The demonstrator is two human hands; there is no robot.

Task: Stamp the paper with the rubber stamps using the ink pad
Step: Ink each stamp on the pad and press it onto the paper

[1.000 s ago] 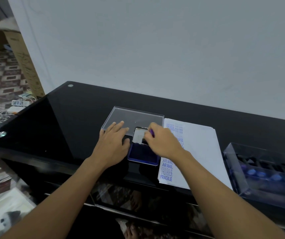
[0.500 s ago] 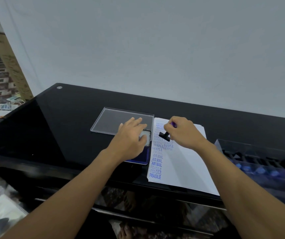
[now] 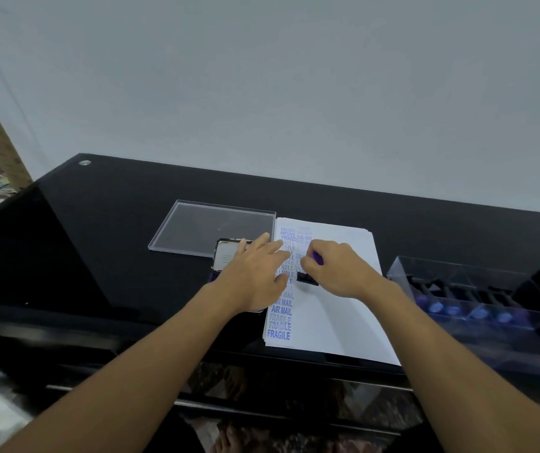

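Note:
A white paper stack [image 3: 337,308] lies on the black glass desk [image 3: 108,243], with blue words stamped down its left side. My right hand [image 3: 337,273] grips a rubber stamp [image 3: 308,277] by its purple handle, and the stamp's black base is down on the paper. My left hand [image 3: 257,276] lies flat with straight fingers across the paper's left edge and over the ink pad [image 3: 226,256]. Only the pad's open lid and a blue corner show beside that hand.
A clear plastic lid [image 3: 203,228] lies flat behind the ink pad. At the right stands a clear box [image 3: 478,299] holding several more stamps with purple handles. The desk's front edge runs just below the paper. A grey wall rises behind the desk.
My right hand has carried the stamp from the ink pad over to the paper and set it down. My left hand has slid right from the desk onto the pad and paper edge.

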